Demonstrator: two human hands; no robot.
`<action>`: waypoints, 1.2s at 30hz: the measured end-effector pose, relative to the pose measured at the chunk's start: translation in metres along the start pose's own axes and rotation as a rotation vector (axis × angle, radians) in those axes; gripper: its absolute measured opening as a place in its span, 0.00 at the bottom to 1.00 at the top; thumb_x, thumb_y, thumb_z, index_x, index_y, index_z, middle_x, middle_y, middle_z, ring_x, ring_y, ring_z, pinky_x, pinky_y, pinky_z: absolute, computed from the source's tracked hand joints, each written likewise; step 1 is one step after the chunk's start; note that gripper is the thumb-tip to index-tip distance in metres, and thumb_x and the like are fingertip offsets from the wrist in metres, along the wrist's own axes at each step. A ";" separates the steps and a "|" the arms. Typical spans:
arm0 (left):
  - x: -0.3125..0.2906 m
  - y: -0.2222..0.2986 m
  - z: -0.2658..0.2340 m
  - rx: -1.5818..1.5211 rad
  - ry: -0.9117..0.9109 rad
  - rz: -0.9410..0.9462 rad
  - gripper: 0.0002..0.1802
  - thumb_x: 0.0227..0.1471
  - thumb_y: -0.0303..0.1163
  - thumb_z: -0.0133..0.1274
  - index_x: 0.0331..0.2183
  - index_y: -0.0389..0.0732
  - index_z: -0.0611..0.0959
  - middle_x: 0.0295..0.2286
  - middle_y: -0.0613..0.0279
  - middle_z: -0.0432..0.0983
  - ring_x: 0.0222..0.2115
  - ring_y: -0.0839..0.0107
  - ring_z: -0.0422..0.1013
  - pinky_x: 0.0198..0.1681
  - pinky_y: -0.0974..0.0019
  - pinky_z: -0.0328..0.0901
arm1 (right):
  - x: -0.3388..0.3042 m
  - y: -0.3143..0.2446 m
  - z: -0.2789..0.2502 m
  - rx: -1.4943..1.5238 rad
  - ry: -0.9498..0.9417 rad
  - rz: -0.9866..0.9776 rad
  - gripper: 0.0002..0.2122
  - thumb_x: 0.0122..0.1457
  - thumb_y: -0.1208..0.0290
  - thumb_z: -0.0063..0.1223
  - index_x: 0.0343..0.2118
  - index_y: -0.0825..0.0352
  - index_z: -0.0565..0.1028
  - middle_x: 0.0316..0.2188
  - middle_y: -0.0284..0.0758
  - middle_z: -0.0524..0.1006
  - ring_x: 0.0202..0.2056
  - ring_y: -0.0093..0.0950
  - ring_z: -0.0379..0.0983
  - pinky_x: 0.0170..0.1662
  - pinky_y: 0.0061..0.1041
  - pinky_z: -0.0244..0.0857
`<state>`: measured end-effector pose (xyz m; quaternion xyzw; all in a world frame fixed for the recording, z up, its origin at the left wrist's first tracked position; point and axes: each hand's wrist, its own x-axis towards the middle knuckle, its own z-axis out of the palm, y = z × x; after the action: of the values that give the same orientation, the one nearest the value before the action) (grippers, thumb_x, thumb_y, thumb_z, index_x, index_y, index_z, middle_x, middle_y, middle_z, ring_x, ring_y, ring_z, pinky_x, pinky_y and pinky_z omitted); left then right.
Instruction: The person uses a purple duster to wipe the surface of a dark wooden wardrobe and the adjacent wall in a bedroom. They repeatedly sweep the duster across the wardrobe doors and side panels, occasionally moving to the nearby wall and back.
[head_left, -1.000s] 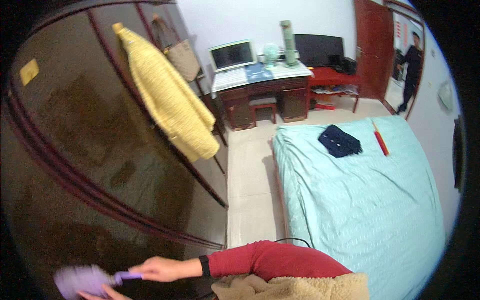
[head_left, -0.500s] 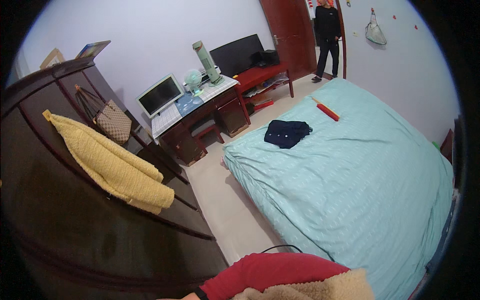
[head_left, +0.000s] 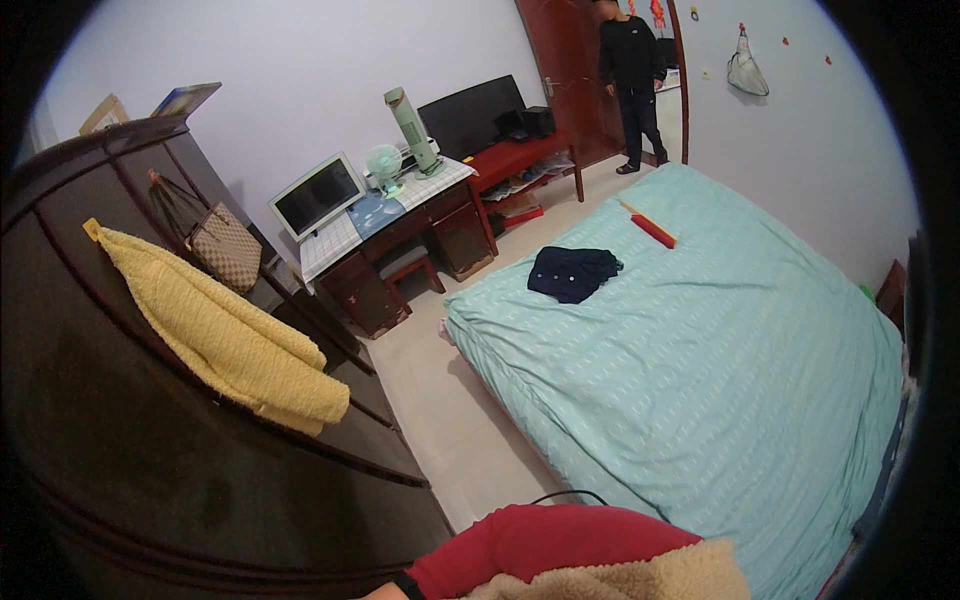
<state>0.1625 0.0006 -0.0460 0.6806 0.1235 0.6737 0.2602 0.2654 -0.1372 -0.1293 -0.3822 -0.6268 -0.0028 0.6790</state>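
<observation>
Along the lower edge, my red-sleeved right arm reaches leftward across a beige fleece garment (head_left: 620, 578). Only a sliver of my right hand (head_left: 384, 593) shows, beside a black wristband (head_left: 407, 584). Its fingers are cut off by the lower edge, so their state and anything in them are hidden. My left hand is out of the picture. Ahead to the right is a bed with a pale turquoise sheet (head_left: 720, 370). On it lie a dark navy folded garment (head_left: 570, 274) with light buttons and a red bed brush (head_left: 653, 231).
A dark wardrobe (head_left: 120, 430) with a yellow coat (head_left: 230, 340) and checked handbag (head_left: 228, 247) flanks the tiled floor (head_left: 460, 440). Beyond stand a desk (head_left: 360, 270) with a monitor (head_left: 318, 195) and fans, and a red television bench (head_left: 520, 152). A person (head_left: 634, 85) stands at the doorway.
The person at the doorway has moved left, further into the room. The view has shifted slightly. My right arm and the things on the bed stay as they were.
</observation>
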 end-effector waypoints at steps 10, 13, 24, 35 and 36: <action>0.007 0.008 -0.011 0.028 0.004 0.042 0.41 0.63 0.36 0.54 0.69 0.36 0.55 0.67 0.41 0.52 0.65 0.51 0.57 0.66 0.50 0.56 | -0.001 -0.006 0.014 0.047 0.002 -0.103 0.19 0.71 0.63 0.50 0.61 0.64 0.73 0.49 0.45 0.80 0.45 0.40 0.78 0.46 0.34 0.71; 0.010 0.008 -0.019 0.032 0.011 0.050 0.40 0.64 0.36 0.54 0.69 0.36 0.55 0.67 0.40 0.52 0.65 0.51 0.57 0.66 0.50 0.56 | -0.001 -0.015 0.020 0.001 0.030 -0.056 0.19 0.70 0.66 0.50 0.61 0.64 0.73 0.46 0.45 0.80 0.42 0.41 0.77 0.44 0.35 0.71; 0.019 0.004 -0.066 -0.030 0.043 0.060 0.39 0.65 0.36 0.52 0.69 0.34 0.56 0.67 0.40 0.52 0.66 0.51 0.56 0.66 0.50 0.55 | 0.010 -0.032 0.082 -0.084 0.042 -0.150 0.18 0.70 0.67 0.50 0.60 0.64 0.74 0.38 0.45 0.79 0.39 0.42 0.76 0.39 0.37 0.70; 0.029 -0.003 -0.106 -0.073 0.046 0.078 0.38 0.66 0.36 0.50 0.69 0.33 0.56 0.67 0.39 0.51 0.66 0.51 0.55 0.67 0.50 0.54 | 0.015 -0.047 0.103 -0.204 -0.023 -0.174 0.19 0.69 0.67 0.51 0.61 0.62 0.73 0.34 0.45 0.74 0.36 0.43 0.72 0.37 0.38 0.68; 0.030 -0.004 -0.110 -0.073 0.044 0.082 0.37 0.66 0.36 0.50 0.69 0.33 0.56 0.67 0.39 0.51 0.66 0.51 0.55 0.67 0.50 0.54 | 0.016 -0.048 0.103 -0.203 -0.024 -0.185 0.19 0.69 0.67 0.50 0.62 0.62 0.72 0.33 0.45 0.74 0.35 0.43 0.72 0.36 0.38 0.67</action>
<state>0.0573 0.0401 -0.0269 0.6602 0.0762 0.7027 0.2542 0.1584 -0.1103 -0.0991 -0.3897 -0.6638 -0.1243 0.6262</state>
